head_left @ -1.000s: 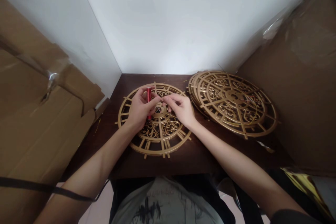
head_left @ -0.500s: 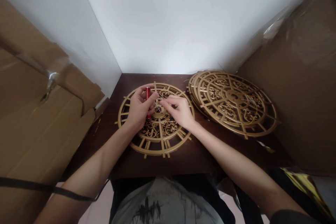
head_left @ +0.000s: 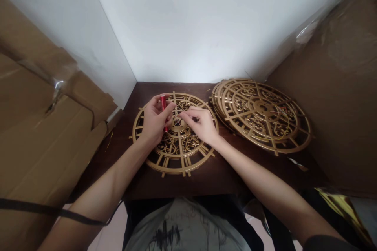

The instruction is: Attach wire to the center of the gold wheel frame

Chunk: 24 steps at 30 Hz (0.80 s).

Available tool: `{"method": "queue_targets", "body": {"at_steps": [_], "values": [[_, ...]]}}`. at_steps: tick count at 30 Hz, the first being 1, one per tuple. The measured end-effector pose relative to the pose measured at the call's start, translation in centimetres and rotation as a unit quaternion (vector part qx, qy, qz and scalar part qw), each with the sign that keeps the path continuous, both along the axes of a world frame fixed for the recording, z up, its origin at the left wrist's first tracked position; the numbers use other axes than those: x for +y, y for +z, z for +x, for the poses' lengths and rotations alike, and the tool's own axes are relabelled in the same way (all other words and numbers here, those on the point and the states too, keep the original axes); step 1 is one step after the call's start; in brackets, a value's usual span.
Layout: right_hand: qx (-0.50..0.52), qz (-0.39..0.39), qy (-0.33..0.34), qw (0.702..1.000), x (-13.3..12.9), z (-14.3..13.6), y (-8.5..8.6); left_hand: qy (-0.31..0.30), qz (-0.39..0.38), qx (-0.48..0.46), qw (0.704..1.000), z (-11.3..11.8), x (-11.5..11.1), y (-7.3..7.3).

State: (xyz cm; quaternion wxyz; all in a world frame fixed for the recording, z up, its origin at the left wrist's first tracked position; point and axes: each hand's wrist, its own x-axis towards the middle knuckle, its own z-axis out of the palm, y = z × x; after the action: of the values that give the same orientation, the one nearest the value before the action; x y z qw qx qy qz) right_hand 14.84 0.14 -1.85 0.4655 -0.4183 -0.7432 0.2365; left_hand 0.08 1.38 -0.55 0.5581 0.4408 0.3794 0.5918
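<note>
1. Hands work above a gold openwork disc (head_left: 178,129) lying flat on the dark table (head_left: 203,186), left of the stack from where I stand.
2. Left hand (head_left: 154,121): fingers curled around a red cylinder (head_left: 163,104), gripping it. Cylinder stands nearly upright, top tilted slightly left, over the disc's left half. Thumb and forefinger point in toward the hub.
3. Right hand (head_left: 204,125): thumb and forefinger pinched together just off the hub's far side, other fingers bent in. Can't tell what sits between the tips, too small.
4. Fine pale strands (head_left: 177,122) cross in the hub opening, close by both sets of fingertips. Can't make out whether they touch.
5. Disc edge looks doubled; scrollwork fills the inner ring, spokes poke past the rim.
6. Right and far: stack of similar gold discs (head_left: 265,110), fanned unevenly, yellow strand (head_left: 287,125) lying across the top one.
7. Near that stack, on the right: small pale piece (head_left: 298,164) on the table. Left side: yellow scrap (head_left: 109,141).
8. Surroundings: cardboard (head_left: 32,125) left, more brown cardboard (head_left: 326,106) right, white wall (head_left: 191,27) far. Dark strap (head_left: 53,211) across the left forearm.
</note>
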Motion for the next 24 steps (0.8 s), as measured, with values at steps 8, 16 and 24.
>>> {"method": "queue_targets", "body": {"at_steps": [8, 16, 24], "values": [[0.051, 0.005, -0.023, 0.998, -0.15, -0.10, 0.14, 0.005, 0.006, 0.012, 1.000, 0.08, -0.09, 0.13], [0.050, 0.023, -0.022, 0.998, -0.31, -0.15, 0.19, -0.003, 0.029, 0.058, 0.998, 0.17, -0.46, 0.21], [0.018, 0.010, -0.011, 1.000, -0.41, -0.20, 0.04, -0.013, 0.058, 0.093, 0.994, 0.12, -0.52, -0.07]]}}
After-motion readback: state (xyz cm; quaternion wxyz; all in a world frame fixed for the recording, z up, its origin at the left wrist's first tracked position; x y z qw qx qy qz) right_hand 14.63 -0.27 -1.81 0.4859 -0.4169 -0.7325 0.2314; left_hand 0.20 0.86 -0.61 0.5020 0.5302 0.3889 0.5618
